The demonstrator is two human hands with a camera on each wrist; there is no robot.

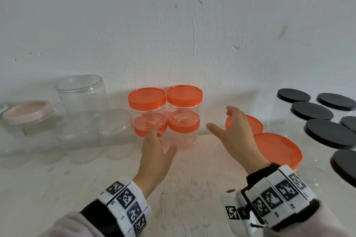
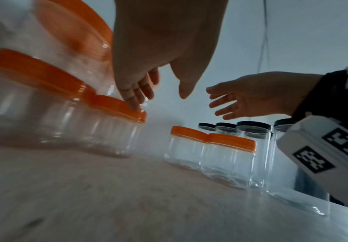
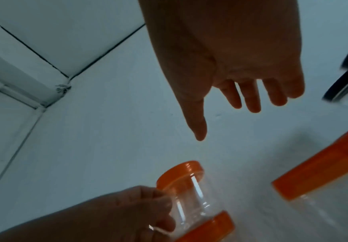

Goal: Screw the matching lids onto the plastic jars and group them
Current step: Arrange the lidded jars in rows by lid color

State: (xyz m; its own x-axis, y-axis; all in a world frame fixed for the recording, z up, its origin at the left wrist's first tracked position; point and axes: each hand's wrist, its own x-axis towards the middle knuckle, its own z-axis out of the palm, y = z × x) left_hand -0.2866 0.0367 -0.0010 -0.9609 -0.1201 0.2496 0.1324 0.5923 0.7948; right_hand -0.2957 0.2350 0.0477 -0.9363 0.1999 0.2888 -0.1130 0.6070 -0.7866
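Observation:
Two stacks of clear jars with orange lids stand against the wall, upper jars (image 1: 147,102) (image 1: 184,98) on lower jars (image 1: 150,128) (image 1: 184,128). My left hand (image 1: 161,142) reaches the lower left jar; its fingertips (image 2: 135,107) touch that jar's orange lid rim, thumb spread apart. My right hand (image 1: 219,119) hovers open to the right of the stacks, holding nothing, above two wider orange-lidded jars (image 1: 256,123) (image 1: 277,148). In the right wrist view my right hand (image 3: 225,122) hangs with fingers spread, and the left hand (image 3: 148,212) lies against the stacked jars (image 3: 191,196).
Several black-lidded jars (image 1: 312,110) crowd the right side. At the left stand open clear jars (image 1: 81,98), a clear-lidded jar (image 1: 115,121) and a pink-lidded jar (image 1: 28,113). The white wall (image 1: 173,34) sits right behind the stacks. The beige tabletop (image 1: 192,188) lies bare in front.

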